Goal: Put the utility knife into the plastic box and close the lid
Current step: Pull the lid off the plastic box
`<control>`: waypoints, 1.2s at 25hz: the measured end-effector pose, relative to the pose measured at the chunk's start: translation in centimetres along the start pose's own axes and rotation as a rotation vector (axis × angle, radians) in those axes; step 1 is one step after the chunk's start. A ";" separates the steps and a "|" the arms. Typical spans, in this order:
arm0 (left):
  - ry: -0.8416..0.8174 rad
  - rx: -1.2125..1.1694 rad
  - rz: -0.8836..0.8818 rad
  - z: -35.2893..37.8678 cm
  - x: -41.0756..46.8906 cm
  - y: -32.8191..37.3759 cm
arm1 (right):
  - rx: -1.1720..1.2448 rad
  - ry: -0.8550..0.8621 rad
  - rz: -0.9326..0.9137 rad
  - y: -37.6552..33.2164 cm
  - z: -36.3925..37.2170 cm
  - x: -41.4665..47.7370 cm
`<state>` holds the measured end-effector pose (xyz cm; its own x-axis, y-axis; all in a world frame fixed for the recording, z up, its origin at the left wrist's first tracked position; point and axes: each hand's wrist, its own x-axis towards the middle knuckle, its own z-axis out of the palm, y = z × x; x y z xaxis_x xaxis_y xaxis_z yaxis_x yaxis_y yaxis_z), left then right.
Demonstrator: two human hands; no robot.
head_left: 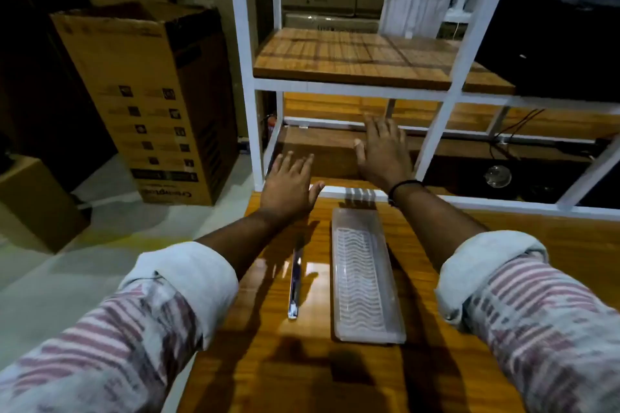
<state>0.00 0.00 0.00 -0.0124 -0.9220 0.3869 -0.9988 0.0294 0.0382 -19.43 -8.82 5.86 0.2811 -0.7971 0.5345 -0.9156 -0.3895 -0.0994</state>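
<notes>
Slim silver utility knife (295,282) laid on glossy wooden bench (503,245), long translucent lidded plastic box (365,282) just beside it at 3 o'clock, left hand (288,189) and right hand (382,154) raised beyond at 12 o'clock, fingers spread, nothing held.

Both arms are in a long-sleeved shirt with pale fabric and faded reddish-pink horizontal stripes, kind of a washed-out look with some blotchy lighter patches. The left sleeve (110,339) is rolled back to around mid-forearm, so you get a thick plain off-white cuff with no stripes on it. The right sleeve (536,318) has the same roll and the same plain light cuff. Forearms are bare below the cuffs. There's a thin black wristband (401,186) on the right wrist. The left hand (288,189) and right hand (384,157) are bare, no gloves.
</notes>
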 end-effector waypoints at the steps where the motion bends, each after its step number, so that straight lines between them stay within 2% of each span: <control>1: -0.047 -0.020 -0.006 0.6 -0.5 0.8 | -0.011 -0.031 0.009 -0.1 0.8 -0.9; 6: -0.126 -0.035 0.031 3.4 -2.9 4.5 | -0.026 -0.220 0.166 0.1 5.7 -6.6; 12: -0.188 -0.035 -0.057 5.5 -2.9 6.8 | 0.120 -0.275 0.546 2.1 8.5 -9.0; 17: -0.280 -0.244 -0.271 6.3 -0.7 7.6 | 0.207 -0.420 0.555 3.5 9.8 -8.9; 22: -0.296 -0.464 -0.429 8.1 -0.2 8.3 | 0.298 -0.198 0.683 2.9 10.2 -9.8; 30: -0.275 -0.421 -0.383 9.2 -0.4 8.5 | 0.244 -0.076 0.582 2.9 10.6 -9.9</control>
<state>-8.91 -2.98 -8.30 0.2754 -0.9610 0.0255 -0.8316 -0.2248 0.5079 -21.78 -6.97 -8.63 -0.2150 -0.9371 0.2749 -0.8352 0.0305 -0.5492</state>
